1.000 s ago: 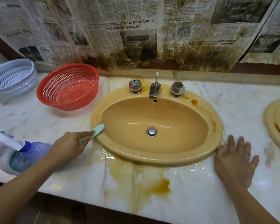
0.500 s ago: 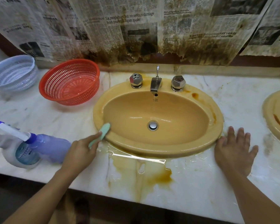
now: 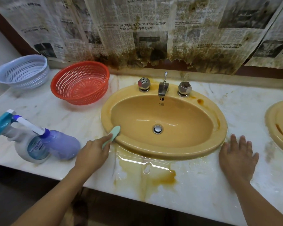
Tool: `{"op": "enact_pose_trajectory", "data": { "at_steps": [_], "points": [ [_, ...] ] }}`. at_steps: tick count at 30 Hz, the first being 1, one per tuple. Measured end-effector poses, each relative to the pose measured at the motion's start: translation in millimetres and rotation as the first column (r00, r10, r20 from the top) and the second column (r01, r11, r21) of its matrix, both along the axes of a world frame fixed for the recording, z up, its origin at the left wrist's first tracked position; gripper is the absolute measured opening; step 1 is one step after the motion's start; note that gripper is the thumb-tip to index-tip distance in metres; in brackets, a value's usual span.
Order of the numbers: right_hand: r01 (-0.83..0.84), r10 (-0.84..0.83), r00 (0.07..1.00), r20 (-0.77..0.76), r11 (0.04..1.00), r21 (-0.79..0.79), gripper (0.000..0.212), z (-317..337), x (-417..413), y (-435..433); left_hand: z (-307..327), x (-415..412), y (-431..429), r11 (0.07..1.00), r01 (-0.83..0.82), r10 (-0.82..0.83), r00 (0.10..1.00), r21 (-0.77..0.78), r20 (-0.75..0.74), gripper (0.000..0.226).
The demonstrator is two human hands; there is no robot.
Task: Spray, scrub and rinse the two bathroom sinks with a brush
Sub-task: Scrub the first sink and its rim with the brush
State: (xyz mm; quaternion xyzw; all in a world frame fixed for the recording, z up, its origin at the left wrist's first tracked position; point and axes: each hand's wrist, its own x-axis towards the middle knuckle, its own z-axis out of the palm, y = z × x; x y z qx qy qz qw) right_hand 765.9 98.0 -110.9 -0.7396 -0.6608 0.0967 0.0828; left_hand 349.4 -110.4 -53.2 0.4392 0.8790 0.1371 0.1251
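Note:
A mustard-yellow oval sink [image 3: 217, 128] sits in a white marble counter [image 3: 194, 185], with a chrome tap [image 3: 163, 88] and two knobs behind the basin. My left hand [image 3: 91, 154] grips a pale green brush [image 3: 112, 135] whose head lies on the sink's front-left rim. My right hand [image 3: 238, 155] rests flat on the counter, fingers spread, just off the sink's front-right rim. A second yellow sink [image 3: 279, 126] shows at the right edge. Two spray bottles, one white with a teal trigger [image 3: 21, 144] and one purple [image 3: 62, 144], lie at the left.
A red perforated basket [image 3: 80, 82] and a pale blue one [image 3: 23, 70] stand at the back left. Brown-stained water pools on the counter [image 3: 153, 173] in front of the sink. Stained newspaper [image 3: 145, 30] covers the wall behind.
My left hand has carried the brush along the sink's front-left rim, toward the front. My right hand stays flat on the counter. The camera view shifted slightly.

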Motion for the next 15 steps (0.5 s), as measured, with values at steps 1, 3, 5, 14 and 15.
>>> {"op": "enact_pose_trajectory", "data": {
  "at_steps": [1,3,5,14,15],
  "points": [
    [-0.007,0.007,0.999,-0.036,1.000,0.011,0.062,4.0,1.8,-0.2,4.5,5.2,-1.0,0.999,0.035,-0.035,0.999,-0.033,-0.006,0.040],
    [0.028,-0.016,0.971,-0.240,0.999,0.046,0.065,24.7,-1.5,-3.5,10.2,9.6,-1.4,0.999,0.030,-0.028,0.998,-0.039,0.053,0.044],
    [0.099,-0.050,0.880,-0.472,0.992,0.079,0.050,51.4,-22.9,-14.5,12.9,14.8,2.9,0.999,-0.046,0.043,0.983,0.013,0.178,0.054],
    [-0.460,0.194,0.709,-0.679,0.856,-0.236,0.054,115.3,-194.9,-107.2,37.4,100.2,18.1,0.957,0.024,-0.178,0.835,0.289,0.520,0.042],
    [-0.467,0.151,0.696,-0.702,0.838,-0.283,0.053,116.6,-207.3,-112.7,40.0,102.2,18.5,0.952,0.036,-0.204,0.814,0.303,0.544,0.039]
  ]
}}
